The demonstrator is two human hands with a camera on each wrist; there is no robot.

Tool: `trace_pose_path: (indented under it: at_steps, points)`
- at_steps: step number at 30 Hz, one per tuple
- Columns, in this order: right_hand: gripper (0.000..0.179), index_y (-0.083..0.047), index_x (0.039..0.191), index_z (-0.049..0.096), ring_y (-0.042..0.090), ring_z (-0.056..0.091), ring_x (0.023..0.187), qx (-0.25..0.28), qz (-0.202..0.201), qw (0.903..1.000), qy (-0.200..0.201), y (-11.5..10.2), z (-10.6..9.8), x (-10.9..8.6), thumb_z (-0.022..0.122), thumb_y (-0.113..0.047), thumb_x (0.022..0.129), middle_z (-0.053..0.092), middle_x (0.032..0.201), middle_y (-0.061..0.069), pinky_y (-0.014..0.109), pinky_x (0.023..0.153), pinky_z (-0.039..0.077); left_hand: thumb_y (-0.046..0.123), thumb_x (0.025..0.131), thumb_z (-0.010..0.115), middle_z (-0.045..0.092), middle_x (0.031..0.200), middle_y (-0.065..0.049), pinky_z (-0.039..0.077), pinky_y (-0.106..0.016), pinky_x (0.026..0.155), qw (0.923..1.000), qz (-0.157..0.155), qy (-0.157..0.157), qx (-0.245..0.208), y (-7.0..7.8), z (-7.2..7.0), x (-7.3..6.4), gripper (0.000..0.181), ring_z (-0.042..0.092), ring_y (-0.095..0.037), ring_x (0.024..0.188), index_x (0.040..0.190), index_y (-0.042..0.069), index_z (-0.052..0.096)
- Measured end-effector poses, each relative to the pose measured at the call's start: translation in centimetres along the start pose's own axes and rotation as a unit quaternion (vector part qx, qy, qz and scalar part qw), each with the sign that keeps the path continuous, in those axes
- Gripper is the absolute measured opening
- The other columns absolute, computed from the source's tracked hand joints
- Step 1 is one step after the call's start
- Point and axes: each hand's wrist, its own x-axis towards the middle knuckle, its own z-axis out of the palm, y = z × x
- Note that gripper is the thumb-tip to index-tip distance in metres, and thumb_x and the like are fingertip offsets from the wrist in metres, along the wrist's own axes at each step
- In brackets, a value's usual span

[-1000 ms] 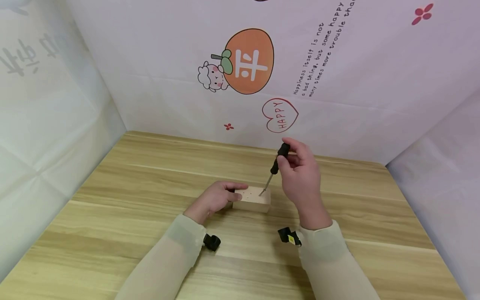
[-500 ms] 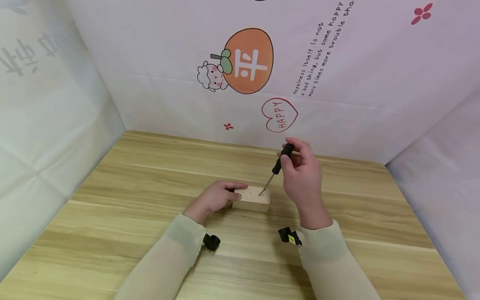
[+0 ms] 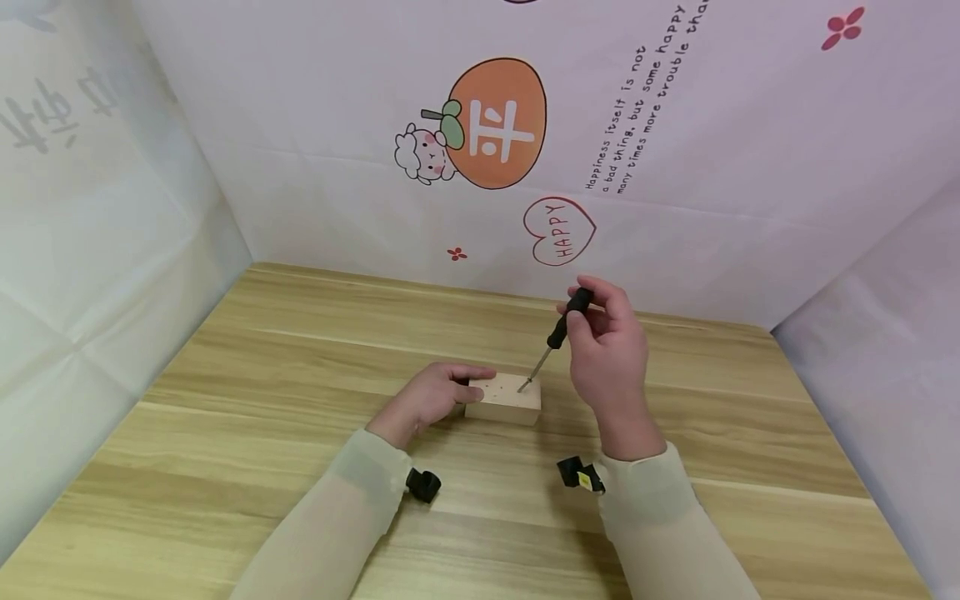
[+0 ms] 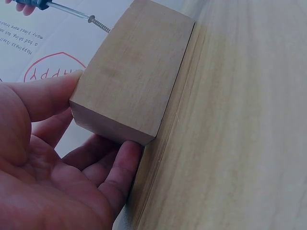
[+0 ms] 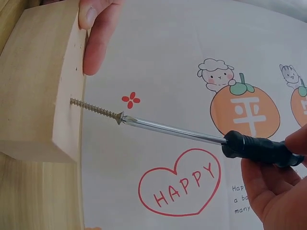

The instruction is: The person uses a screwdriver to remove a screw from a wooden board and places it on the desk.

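Note:
On the table, a pale wooden block (image 3: 502,412) with several small holes in its top face is held at its left end by my left hand (image 3: 427,396). The left wrist view has the thumb by the block's upper edge and other fingers curled against its end face. A long threaded screw (image 5: 96,109) stands tilted in the block, much of its thread outside the wood. At its head sits the tip of a black-handled screwdriver (image 5: 175,131), slanting up to the right. My right hand (image 3: 611,358) pinches the handle between thumb and fingers.
A wood-grain table (image 3: 300,350) lies under everything. Behind it rises a white cloth backdrop (image 3: 337,208) printed with cartoons and lettering, and similar cloth hangs at both sides. Black camera mounts sit at the left cuff (image 3: 423,485) and right cuff (image 3: 579,474).
My right hand has shifted slightly to the right, and the screwdriver's handle leans a little further right with it. The block and my left hand have stayed put.

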Motion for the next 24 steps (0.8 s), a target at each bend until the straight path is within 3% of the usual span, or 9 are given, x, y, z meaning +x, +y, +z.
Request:
trace_pose_path:
  at_steps: [5, 8, 11, 16, 19, 21, 24]
  points:
    - [0.036, -0.009, 0.132, 0.059, 0.021, 0.066, 0.099, 0.027, 0.028, 0.9991, 0.018, -0.3, -0.8, 0.3, 0.054, 0.004, 0.098, 0.062, 0.120, 0.007, 0.029, 0.090, 0.051, 0.011, 0.097, 0.067, 0.056, 0.138, 0.000, 0.039, -0.045, 0.105, 1.0000, 0.000, -0.002, 0.000, 0.1, 0.2, 0.0, 0.033, 0.046, -0.027, 0.131, 0.128, 0.019, 0.070]
    - [0.040, -0.010, 0.130, 0.059, 0.027, 0.066, 0.101, 0.104, 0.077, 0.9902, 0.054, -0.6, -2.3, 1.2, 0.057, 0.009, 0.095, 0.062, 0.122, 0.011, 0.033, 0.090, 0.052, 0.013, 0.097, 0.067, 0.056, 0.139, 0.000, 0.040, -0.045, 0.104, 1.0000, 0.000, -0.002, 0.003, 0.1, 0.2, 0.1, 0.033, 0.047, -0.027, 0.130, 0.129, 0.019, 0.070]
    - [0.043, -0.009, 0.128, 0.059, 0.030, 0.068, 0.098, 0.204, 0.121, 0.9662, 0.101, -0.3, -4.8, 2.4, 0.060, 0.014, 0.092, 0.061, 0.124, 0.017, 0.036, 0.083, 0.055, 0.014, 0.097, 0.068, 0.055, 0.140, 0.000, 0.039, -0.046, 0.105, 1.0000, -0.001, 0.000, 0.007, -0.1, 0.3, 0.1, 0.033, 0.047, -0.027, 0.131, 0.128, 0.021, 0.070]
    - [0.043, -0.007, 0.125, 0.056, 0.031, 0.071, 0.084, 0.352, 0.180, 0.9101, 0.124, 2.3, -10.7, 4.1, 0.067, 0.013, 0.089, 0.063, 0.118, 0.017, 0.042, 0.070, 0.058, 0.014, 0.096, 0.068, 0.054, 0.141, 0.000, 0.040, -0.047, 0.104, 0.9999, 0.000, 0.005, 0.015, -0.3, 0.3, 0.1, 0.033, 0.047, -0.028, 0.131, 0.129, 0.022, 0.070]
    - [0.041, -0.008, 0.123, 0.055, 0.037, 0.071, 0.081, 0.419, 0.227, 0.8731, 0.103, 4.3, -14.5, 4.4, 0.065, 0.014, 0.090, 0.066, 0.110, 0.015, 0.046, 0.069, 0.058, 0.015, 0.097, 0.068, 0.054, 0.141, 0.000, 0.040, -0.047, 0.104, 0.9997, 0.001, 0.008, 0.022, -0.4, 0.2, 0.0, 0.033, 0.046, -0.028, 0.132, 0.129, 0.024, 0.070]
    - [0.037, -0.009, 0.121, 0.057, 0.039, 0.071, 0.081, 0.434, 0.260, 0.8595, 0.074, 5.7, -16.8, 4.4, 0.061, 0.013, 0.093, 0.067, 0.106, 0.014, 0.048, 0.070, 0.058, 0.015, 0.097, 0.068, 0.054, 0.141, 0.001, 0.039, -0.047, 0.105, 0.9997, -0.002, 0.008, 0.023, -0.3, 0.3, 0.0, 0.034, 0.046, -0.027, 0.132, 0.129, 0.025, 0.070]
    - [0.030, -0.011, 0.119, 0.059, 0.038, 0.071, 0.085, 0.424, 0.303, 0.8533, 0.004, 7.8, -19.1, 4.2, 0.054, 0.010, 0.098, 0.068, 0.105, 0.013, 0.048, 0.073, 0.057, 0.015, 0.097, 0.067, 0.055, 0.141, 0.000, 0.038, -0.048, 0.105, 0.9997, 0.000, 0.006, 0.023, -0.2, 0.3, -0.1, 0.034, 0.046, -0.028, 0.132, 0.130, 0.024, 0.069]
